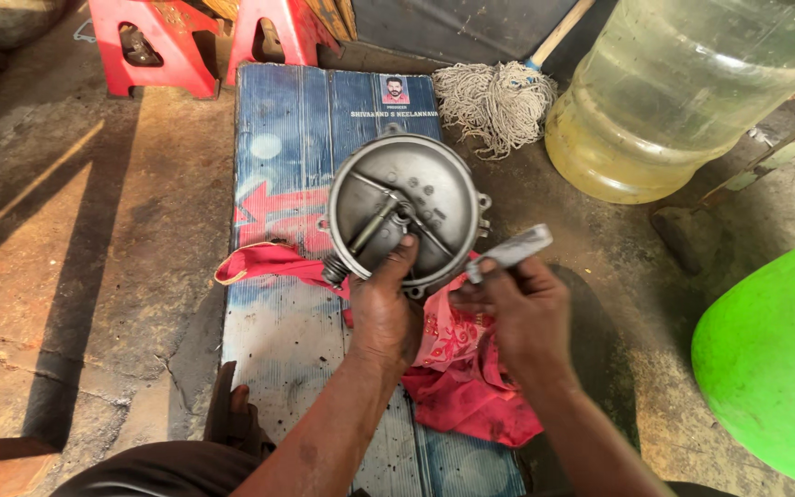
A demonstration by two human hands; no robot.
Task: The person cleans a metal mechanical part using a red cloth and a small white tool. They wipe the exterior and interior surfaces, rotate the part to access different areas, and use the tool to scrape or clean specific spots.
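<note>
The left hand (385,308) gripped a round grey metal engine cover (407,213) by its lower rim, the thumb hooked over the edge into the hollow, the fingers closed behind it. The cover was held tilted up with its inner face toward the camera, showing a rod-like lever (372,225) across the hollow and a small coiled spring (334,269) at the lower left edge. It sat above a blue printed board (287,156) lying flat on the concrete floor (75,239).

The right hand (517,317) was just right of the cover, its fingers closed on a small flat grey metal strip (512,250) that pointed up and to the right, its near end close to the cover's rim; whether it touched could not be told.

A red patterned rag (457,368) lay on the board beneath both hands, one end trailing left.

Beyond the board were a string mop head (494,101), a large clear water jug (683,92) and two red plastic stools (163,46). A bright green rounded object (775,359) filled the right edge.
</note>
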